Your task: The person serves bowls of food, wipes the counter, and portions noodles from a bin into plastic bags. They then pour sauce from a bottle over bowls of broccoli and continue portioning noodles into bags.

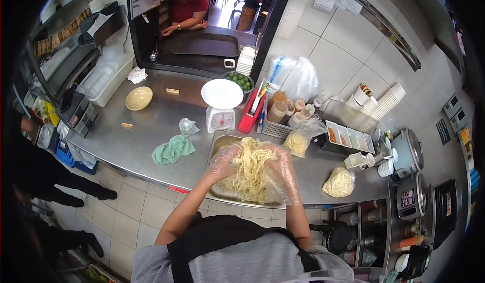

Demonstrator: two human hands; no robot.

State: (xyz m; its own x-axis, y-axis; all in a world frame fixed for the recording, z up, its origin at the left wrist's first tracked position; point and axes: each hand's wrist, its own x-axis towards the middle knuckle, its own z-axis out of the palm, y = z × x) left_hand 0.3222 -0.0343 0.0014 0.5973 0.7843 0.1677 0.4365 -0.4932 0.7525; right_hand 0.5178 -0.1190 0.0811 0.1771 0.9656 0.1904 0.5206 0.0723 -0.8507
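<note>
Both my hands wear clear plastic gloves and lift a loose clump of pale yellow noodles [252, 164] over a steel tray [216, 145]. My left hand [225, 162] grips the clump from its left side, fingers curled into the strands. On the other side my right hand [280, 164] is closed around more of the noodles, its loose glove cuff hanging down. Strands trail from the clump into the tray, where more noodles lie. The fingertips are partly hidden among the strands.
Behind the tray stands a white kitchen scale [221, 116] beside a red tape dispenser [251, 112]. A green cloth [173, 149] lies left, a bag of noodles [339, 182] right. Sauce bottles [278, 111] fill a basket. A person [189, 10] leans at the hatch; others stand left.
</note>
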